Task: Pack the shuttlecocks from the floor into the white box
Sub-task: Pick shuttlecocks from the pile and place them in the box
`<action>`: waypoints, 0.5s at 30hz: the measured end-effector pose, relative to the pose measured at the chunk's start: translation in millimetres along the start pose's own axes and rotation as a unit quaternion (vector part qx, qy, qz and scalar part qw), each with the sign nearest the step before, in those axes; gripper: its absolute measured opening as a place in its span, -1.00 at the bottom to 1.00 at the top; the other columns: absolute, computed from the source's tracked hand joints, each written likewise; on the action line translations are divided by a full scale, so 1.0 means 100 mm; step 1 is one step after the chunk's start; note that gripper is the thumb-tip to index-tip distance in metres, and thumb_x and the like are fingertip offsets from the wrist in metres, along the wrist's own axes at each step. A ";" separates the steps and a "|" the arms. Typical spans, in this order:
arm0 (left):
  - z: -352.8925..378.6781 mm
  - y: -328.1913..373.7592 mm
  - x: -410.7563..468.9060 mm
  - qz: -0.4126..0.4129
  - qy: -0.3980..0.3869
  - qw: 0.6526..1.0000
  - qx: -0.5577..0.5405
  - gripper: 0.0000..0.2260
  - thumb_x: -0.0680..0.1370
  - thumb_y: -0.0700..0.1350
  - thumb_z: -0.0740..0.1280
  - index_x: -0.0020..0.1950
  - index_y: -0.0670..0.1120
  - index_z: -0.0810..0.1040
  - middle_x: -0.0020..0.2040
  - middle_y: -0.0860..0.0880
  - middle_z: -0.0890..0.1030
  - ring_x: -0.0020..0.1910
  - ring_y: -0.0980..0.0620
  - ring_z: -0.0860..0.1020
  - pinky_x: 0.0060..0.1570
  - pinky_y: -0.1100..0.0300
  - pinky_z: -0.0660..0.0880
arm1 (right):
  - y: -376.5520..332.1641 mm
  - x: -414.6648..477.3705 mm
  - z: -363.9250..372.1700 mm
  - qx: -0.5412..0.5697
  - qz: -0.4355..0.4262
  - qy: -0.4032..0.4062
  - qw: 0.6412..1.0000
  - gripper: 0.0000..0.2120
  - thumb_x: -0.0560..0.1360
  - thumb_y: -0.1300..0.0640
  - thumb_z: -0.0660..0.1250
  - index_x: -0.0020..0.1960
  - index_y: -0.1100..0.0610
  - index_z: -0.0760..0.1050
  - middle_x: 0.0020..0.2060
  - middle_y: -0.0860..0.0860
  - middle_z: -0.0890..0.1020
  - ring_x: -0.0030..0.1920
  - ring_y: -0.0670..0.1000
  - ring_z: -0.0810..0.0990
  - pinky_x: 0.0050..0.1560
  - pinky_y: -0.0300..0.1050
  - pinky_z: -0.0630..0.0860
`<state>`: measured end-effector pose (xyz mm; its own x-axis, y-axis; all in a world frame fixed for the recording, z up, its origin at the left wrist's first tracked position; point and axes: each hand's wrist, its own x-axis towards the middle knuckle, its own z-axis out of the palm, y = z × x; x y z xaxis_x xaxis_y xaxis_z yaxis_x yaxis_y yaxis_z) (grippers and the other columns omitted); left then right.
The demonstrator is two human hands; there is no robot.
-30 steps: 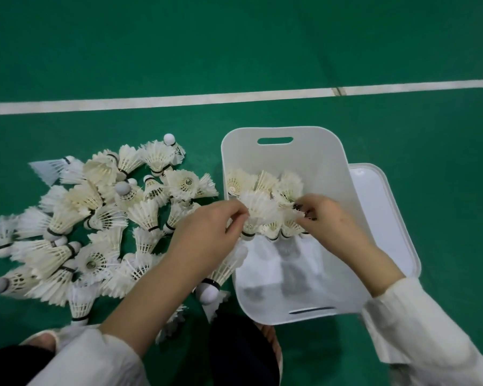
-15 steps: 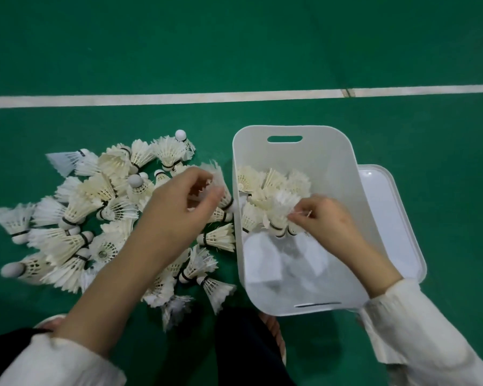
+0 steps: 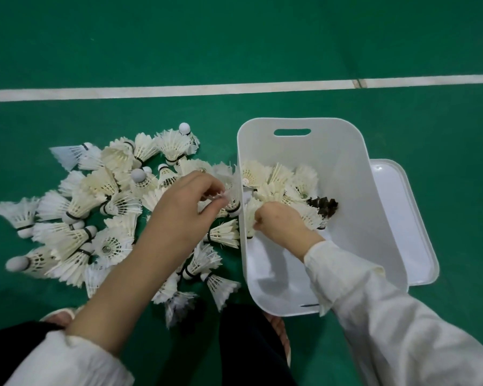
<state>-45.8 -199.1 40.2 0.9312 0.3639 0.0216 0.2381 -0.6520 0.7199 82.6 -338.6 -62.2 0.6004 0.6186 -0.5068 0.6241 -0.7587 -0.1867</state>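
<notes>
Green floor (image 3: 262,37) open far; shuttlecock pile (image 3: 95,213) left. White box (image 3: 346,162), far end holds shuttlecocks (image 3: 273,179). Left grip (image 3: 190,207) pinches a shuttlecock (image 3: 230,196) at rim; right grip (image 3: 279,222) clutches another inside.

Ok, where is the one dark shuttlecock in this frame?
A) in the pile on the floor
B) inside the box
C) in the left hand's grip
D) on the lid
B: the dark shuttlecock lies inside the box, just to the right of the right hand.
</notes>
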 end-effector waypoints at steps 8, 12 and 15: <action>0.02 0.05 0.05 0.029 -0.008 0.999 0.015 -0.96 0.50 -0.12 0.35 -0.09 -0.08 0.54 -0.14 0.08 0.52 -0.16 0.15 0.44 -0.10 0.50 0.31 | 0.04 -0.45 -0.46 0.083 0.003 0.071 0.994 -0.62 0.49 0.05 0.30 0.29 0.02 0.38 0.17 0.00 0.46 0.10 0.06 0.52 0.07 -0.04 0.46; -0.01 0.13 0.09 0.060 -0.007 0.998 0.011 -0.96 0.48 -0.14 0.38 -0.10 -0.09 0.58 -0.16 0.08 0.53 -0.18 0.14 0.45 -0.13 0.50 0.30 | -0.06 -0.81 -0.94 0.281 -0.088 0.134 0.946 -0.46 0.47 0.05 0.34 0.35 -0.25 0.20 -0.11 -0.11 0.53 -0.18 -0.06 0.55 -0.06 -0.17 0.52; -0.03 0.21 0.12 0.101 -0.009 0.995 0.010 -0.95 0.46 -0.16 0.40 -0.10 -0.10 0.60 -0.18 0.08 0.52 -0.17 0.12 0.45 -0.15 0.46 0.32 | -0.18 -0.88 -1.09 0.253 -0.141 0.108 0.951 -0.56 0.47 0.04 0.34 0.29 -0.21 0.32 -0.10 -0.08 0.53 -0.22 -0.10 0.52 -0.10 -0.24 0.50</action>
<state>-30.2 -206.4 57.6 0.9654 0.2120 0.1521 0.0507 -0.7243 0.6876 73.4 -357.3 77.2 0.5673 0.7983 -0.2021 0.4878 -0.5235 -0.6985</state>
